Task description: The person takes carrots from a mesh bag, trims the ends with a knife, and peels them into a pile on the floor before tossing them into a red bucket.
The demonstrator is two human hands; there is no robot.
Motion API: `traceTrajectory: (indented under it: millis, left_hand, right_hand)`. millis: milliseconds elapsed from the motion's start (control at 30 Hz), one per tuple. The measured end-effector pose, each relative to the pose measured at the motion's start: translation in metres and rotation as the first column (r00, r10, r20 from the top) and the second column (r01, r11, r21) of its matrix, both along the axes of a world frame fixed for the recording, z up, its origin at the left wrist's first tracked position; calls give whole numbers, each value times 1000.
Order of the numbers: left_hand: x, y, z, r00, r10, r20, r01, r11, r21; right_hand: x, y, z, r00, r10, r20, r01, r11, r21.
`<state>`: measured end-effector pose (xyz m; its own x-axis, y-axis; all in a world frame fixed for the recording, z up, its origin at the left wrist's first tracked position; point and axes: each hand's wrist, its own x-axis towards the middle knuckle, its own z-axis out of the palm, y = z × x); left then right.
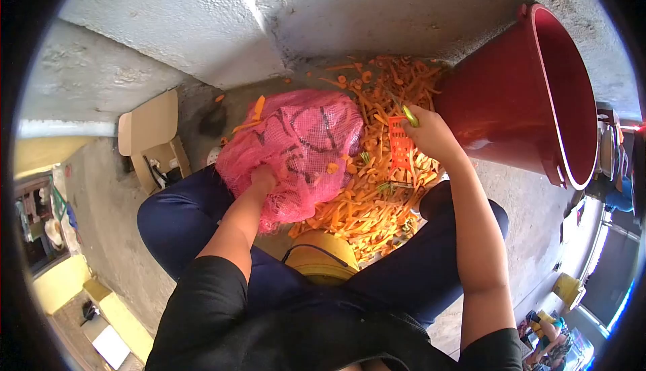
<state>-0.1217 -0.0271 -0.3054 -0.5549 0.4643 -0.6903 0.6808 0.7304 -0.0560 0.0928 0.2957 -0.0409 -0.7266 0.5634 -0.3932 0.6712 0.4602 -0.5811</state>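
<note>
Head: sack against left hand

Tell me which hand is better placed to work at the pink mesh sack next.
Probably the left: the left hand is at the pink mesh sack, its fingers out of sight, while the right hand grips a green object over the orange peelings.

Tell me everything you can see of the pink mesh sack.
The sack looks like bright pink plastic netting with bold black markings. It lies bulging and crumpled on the floor, its right side against orange peelings; a few orange pieces rest on it. The left hand reaches into its near folds, fingers hidden. Its contents are unclear.
</note>
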Motion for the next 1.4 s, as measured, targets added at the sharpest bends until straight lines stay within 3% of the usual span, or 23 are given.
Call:
traceTrajectory:
  millis: [133,267,300,367,400,500,533,633,733,833,900,967,1033,1133,1267,1367,1400]
  left_hand:
    - [0,-2,-11,990,-125,-69,127,992,14]
    - [-11,-3,-19,960,-266,92,254,960,120]
    - [-16,6,-5,954,-218,208,214,976,42]
    - [-25,36,32,903,-89,420,155,980,-126]
    - [-36,38,37,841,-194,505,324,928,-184]
    - [-32,38,118,900,-369,232,377,926,7]
    - [-31,33,141,899,-355,258,370,929,-10]
    - [-17,25,241,928,-355,114,362,931,-46]
    - [-20,-2,289,917,-339,207,260,906,334]
    - [-10,-13,330,902,-264,342,58,858,510]
    - [-8,-26,322,718,-81,691,-392,773,498]
    - [0,-34,300,354,45,934,-781,564,269]
    - [18,-31,282,26,-56,998,-935,352,44]
    - [41,-15,277,-154,-33,988,-975,168,-146]
    - [76,-6,255,-512,-89,854,-857,-12,-515]
    - [97,-9,245,-741,-314,594,-666,234,-708]
    - [105,-8,249,-716,-330,615,-692,221,-687]
  right_hand:
    - [0,1,0,1000,-21,11,21,1000,-12]
    - [3,4,-5,1000,-13,-23,13,1000,-28]
    - [2,5,-4,1000,-11,-17,11,1000,-9]
    - [3,5,0,1000,-10,-1,10,1000,27]
    - [4,6,-1,999,-20,-34,21,1000,15]
    - [6,4,3,999,-29,-19,29,1000,4]
    - [6,3,7,998,-65,-4,65,996,-57]
    - [15,5,0,998,-39,-40,40,999,12]
    - [20,-3,13,998,-41,-45,42,999,28]
    - [28,-4,12,999,-2,-43,7,991,134]
    - [33,-8,11,1000,9,-22,-5,988,155]
    - [37,-13,11,999,13,-39,-7,991,137]
    - [43,-18,9,999,-1,-47,6,994,108]
    - [50,-25,10,998,-13,-63,17,997,69]
    - [58,-25,-5,951,-260,-166,170,891,-421]
    - [66,-34,6,775,-528,-348,122,665,-737]
    - [67,-37,12,704,-628,-332,129,572,-810]
